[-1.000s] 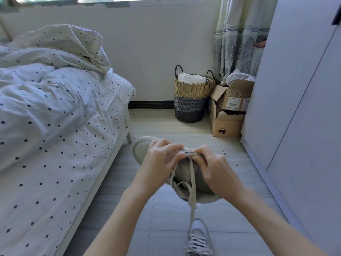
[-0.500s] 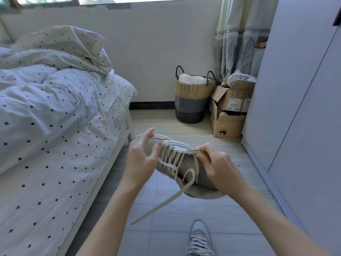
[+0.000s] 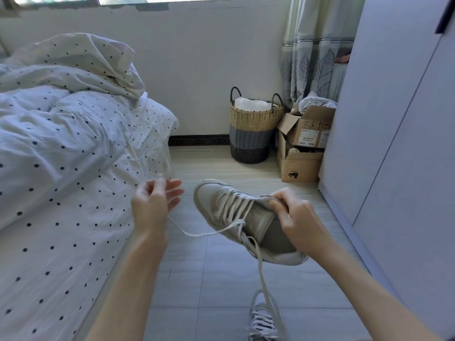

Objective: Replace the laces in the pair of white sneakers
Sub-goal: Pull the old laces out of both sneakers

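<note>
Your two arms show uncovered as far as the picture reaches. Your bare left forearm point(image 3: 128, 291) comes in from the 7 o'clock edge, long and slim, narrowing to the wrist. Your bare right forearm point(image 3: 369, 286) comes in from 5 o'clock, broader where it meets the frame. Your left hand point(image 3: 154, 203) and right hand point(image 3: 295, 217) are bare too. The left fingertips are blurred.

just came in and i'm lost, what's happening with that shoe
A person is unlacing a white sneaker held in the air beside the bed. The right hand grips it at the tongue, while the left hand pinches one lace end and draws it out sideways. The other lace end hangs down toward the second sneaker on the floor.
</note>
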A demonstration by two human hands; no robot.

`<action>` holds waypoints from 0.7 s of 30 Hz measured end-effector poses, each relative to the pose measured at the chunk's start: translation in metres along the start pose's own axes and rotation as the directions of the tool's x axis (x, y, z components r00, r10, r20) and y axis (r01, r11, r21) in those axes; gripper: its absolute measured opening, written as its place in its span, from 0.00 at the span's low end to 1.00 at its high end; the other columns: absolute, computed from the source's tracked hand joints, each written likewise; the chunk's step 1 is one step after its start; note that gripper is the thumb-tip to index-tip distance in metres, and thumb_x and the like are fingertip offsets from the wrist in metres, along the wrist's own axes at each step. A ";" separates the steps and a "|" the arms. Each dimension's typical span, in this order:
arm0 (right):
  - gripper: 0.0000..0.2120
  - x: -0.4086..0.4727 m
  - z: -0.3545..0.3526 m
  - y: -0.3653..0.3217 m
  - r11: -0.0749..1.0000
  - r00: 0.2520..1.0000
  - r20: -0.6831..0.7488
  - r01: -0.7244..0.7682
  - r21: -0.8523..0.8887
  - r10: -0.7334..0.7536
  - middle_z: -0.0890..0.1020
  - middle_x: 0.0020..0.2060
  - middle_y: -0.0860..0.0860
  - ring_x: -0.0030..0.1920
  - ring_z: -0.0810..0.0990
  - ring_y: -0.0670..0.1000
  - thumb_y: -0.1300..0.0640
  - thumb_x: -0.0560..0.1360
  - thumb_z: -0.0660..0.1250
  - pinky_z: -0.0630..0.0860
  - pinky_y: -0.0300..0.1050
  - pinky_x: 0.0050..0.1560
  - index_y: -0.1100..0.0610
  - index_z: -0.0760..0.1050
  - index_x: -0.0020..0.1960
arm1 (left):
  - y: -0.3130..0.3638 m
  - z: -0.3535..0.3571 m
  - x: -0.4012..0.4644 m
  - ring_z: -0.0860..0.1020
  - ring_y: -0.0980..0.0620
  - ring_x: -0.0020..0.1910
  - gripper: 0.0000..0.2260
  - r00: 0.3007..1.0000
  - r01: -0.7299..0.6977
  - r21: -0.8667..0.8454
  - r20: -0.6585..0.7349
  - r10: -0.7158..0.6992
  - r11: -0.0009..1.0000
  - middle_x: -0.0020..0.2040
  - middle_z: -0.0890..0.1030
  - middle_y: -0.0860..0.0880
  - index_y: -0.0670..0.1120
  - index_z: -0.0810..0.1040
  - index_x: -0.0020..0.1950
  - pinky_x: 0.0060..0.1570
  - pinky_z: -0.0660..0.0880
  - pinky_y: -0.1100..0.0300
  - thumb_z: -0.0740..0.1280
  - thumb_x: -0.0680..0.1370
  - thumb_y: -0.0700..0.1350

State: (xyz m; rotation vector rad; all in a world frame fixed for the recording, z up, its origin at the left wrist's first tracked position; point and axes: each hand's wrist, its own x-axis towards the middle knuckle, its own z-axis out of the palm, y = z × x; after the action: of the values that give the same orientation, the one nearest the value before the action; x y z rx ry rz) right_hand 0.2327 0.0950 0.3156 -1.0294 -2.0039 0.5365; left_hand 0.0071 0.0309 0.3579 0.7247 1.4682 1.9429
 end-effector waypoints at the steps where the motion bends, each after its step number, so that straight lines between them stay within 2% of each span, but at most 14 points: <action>1: 0.06 0.001 0.000 0.002 1.000 1.000 -0.022 -0.012 -0.007 0.011 0.75 0.29 0.44 0.33 0.75 0.41 0.56 0.79 0.60 0.69 0.35 0.33 0.56 0.73 0.45 | -0.006 -0.001 0.000 0.81 0.45 0.44 0.12 0.997 -0.025 0.253 0.080 0.005 0.967 0.44 0.82 0.43 0.43 0.77 0.43 0.49 0.76 0.52 0.59 0.81 0.47; 2: 0.06 0.001 0.000 0.004 1.000 0.999 -0.047 -0.022 -0.013 0.022 0.77 0.30 0.47 0.34 0.76 0.43 0.56 0.79 0.60 0.70 0.37 0.34 0.56 0.73 0.46 | -0.014 0.000 -0.002 0.81 0.45 0.43 0.16 0.983 -0.083 0.509 0.184 -0.014 0.857 0.42 0.83 0.44 0.43 0.79 0.42 0.49 0.76 0.51 0.59 0.80 0.51; 3: 0.06 0.001 0.000 0.006 0.999 0.996 -0.079 -0.033 -0.008 0.032 0.78 0.30 0.49 0.34 0.76 0.44 0.56 0.79 0.61 0.71 0.39 0.34 0.57 0.73 0.45 | -0.019 0.002 -0.005 0.81 0.45 0.42 0.20 0.964 -0.154 0.703 0.262 -0.052 0.694 0.40 0.83 0.44 0.43 0.81 0.41 0.48 0.76 0.50 0.59 0.79 0.55; 4: 0.06 0.002 0.000 0.007 0.999 0.993 -0.113 -0.041 0.003 0.041 0.78 0.30 0.50 0.34 0.76 0.44 0.56 0.79 0.61 0.71 0.39 0.34 0.57 0.73 0.45 | -0.022 0.004 -0.009 0.80 0.47 0.41 0.23 0.952 -0.216 0.821 0.297 -0.073 0.529 0.38 0.83 0.45 0.43 0.82 0.40 0.47 0.76 0.52 0.58 0.78 0.59; 5: 0.06 0.002 0.000 0.007 0.999 0.989 -0.144 -0.041 0.013 0.043 0.77 0.29 0.49 0.34 0.76 0.44 0.56 0.79 0.61 0.70 0.38 0.33 0.57 0.72 0.45 | -0.022 0.008 -0.013 0.80 0.48 0.40 0.24 0.950 -0.250 0.874 0.304 -0.068 0.416 0.36 0.82 0.46 0.43 0.81 0.39 0.44 0.76 0.53 0.58 0.77 0.61; 6: 0.05 0.002 0.000 0.006 0.999 0.985 -0.169 -0.034 0.015 0.036 0.76 0.29 0.47 0.34 0.75 0.42 0.57 0.79 0.62 0.69 0.35 0.33 0.56 0.72 0.44 | -0.021 0.012 -0.015 0.79 0.49 0.38 0.23 0.951 -0.273 0.887 0.307 -0.034 0.371 0.35 0.81 0.47 0.43 0.80 0.38 0.42 0.76 0.54 0.58 0.77 0.61; 8: 0.04 0.002 0.001 0.002 1.000 0.980 -0.200 -0.004 0.011 0.006 0.75 0.29 0.44 0.34 0.75 0.41 0.58 0.78 0.62 0.68 0.32 0.33 0.57 0.72 0.45 | -0.020 0.019 -0.021 0.77 0.51 0.38 0.16 0.925 -0.367 0.828 0.371 0.076 0.423 0.35 0.78 0.51 0.46 0.76 0.38 0.40 0.75 0.55 0.62 0.77 0.57; 10: 0.03 0.002 0.004 -0.003 0.999 0.974 -0.226 0.029 0.028 -0.022 0.76 0.31 0.43 0.35 0.76 0.39 0.59 0.78 0.62 0.69 0.30 0.34 0.57 0.72 0.46 | -0.021 0.032 -0.028 0.78 0.52 0.39 0.08 0.888 -0.414 0.696 0.451 0.092 0.587 0.37 0.79 0.51 0.47 0.75 0.41 0.40 0.77 0.57 0.67 0.76 0.50; 12: 0.02 0.002 0.007 -0.009 0.997 0.965 -0.258 0.058 0.045 -0.045 0.76 0.33 0.42 0.37 0.76 0.40 0.60 0.78 0.62 0.69 0.30 0.35 0.58 0.73 0.47 | -0.020 0.042 -0.037 0.79 0.53 0.34 0.06 0.888 -0.315 0.600 0.460 0.006 0.736 0.37 0.80 0.49 0.45 0.75 0.43 0.38 0.79 0.58 0.70 0.74 0.46; 13: 0.02 0.001 0.009 -0.011 0.996 0.960 -0.274 0.071 0.044 -0.057 0.76 0.33 0.41 0.37 0.76 0.42 0.61 0.78 0.62 0.69 0.31 0.35 0.58 0.73 0.47 | -0.021 0.045 -0.038 0.78 0.54 0.30 0.07 0.898 -0.266 0.582 0.439 -0.022 0.768 0.36 0.79 0.49 0.43 0.76 0.43 0.34 0.79 0.60 0.71 0.73 0.44; 15: 0.02 0.001 0.011 -0.013 0.995 0.953 -0.290 0.095 0.024 -0.084 0.75 0.33 0.41 0.37 0.75 0.45 0.61 0.78 0.62 0.70 0.35 0.35 0.60 0.73 0.48 | -0.023 0.046 -0.038 0.76 0.55 0.27 0.07 0.914 -0.226 0.592 0.404 -0.043 0.774 0.36 0.79 0.48 0.43 0.76 0.42 0.30 0.77 0.64 0.73 0.72 0.43; 18: 0.02 0.002 0.012 -0.012 0.994 0.954 -0.286 0.104 0.014 -0.096 0.75 0.34 0.41 0.38 0.76 0.44 0.62 0.78 0.63 0.70 0.32 0.36 0.60 0.73 0.48 | -0.024 0.044 -0.036 0.79 0.53 0.35 0.04 0.899 -0.263 0.618 0.436 -0.045 0.741 0.37 0.80 0.48 0.45 0.78 0.42 0.38 0.79 0.58 0.71 0.73 0.44; 21: 0.02 0.002 0.011 -0.006 0.996 0.964 -0.254 0.088 0.026 -0.079 0.75 0.34 0.39 0.37 0.75 0.36 0.62 0.78 0.62 0.68 0.27 0.36 0.59 0.73 0.47 | -0.025 0.041 -0.031 0.79 0.51 0.40 0.04 0.902 -0.311 0.608 0.431 0.025 0.731 0.38 0.81 0.48 0.45 0.77 0.43 0.44 0.76 0.58 0.66 0.77 0.43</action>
State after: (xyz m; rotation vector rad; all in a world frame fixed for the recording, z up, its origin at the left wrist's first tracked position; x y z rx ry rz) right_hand 0.2201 0.0927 0.3139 -0.9359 -1.7958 0.3758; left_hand 0.0609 0.0400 0.3412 1.5261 1.8735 1.2194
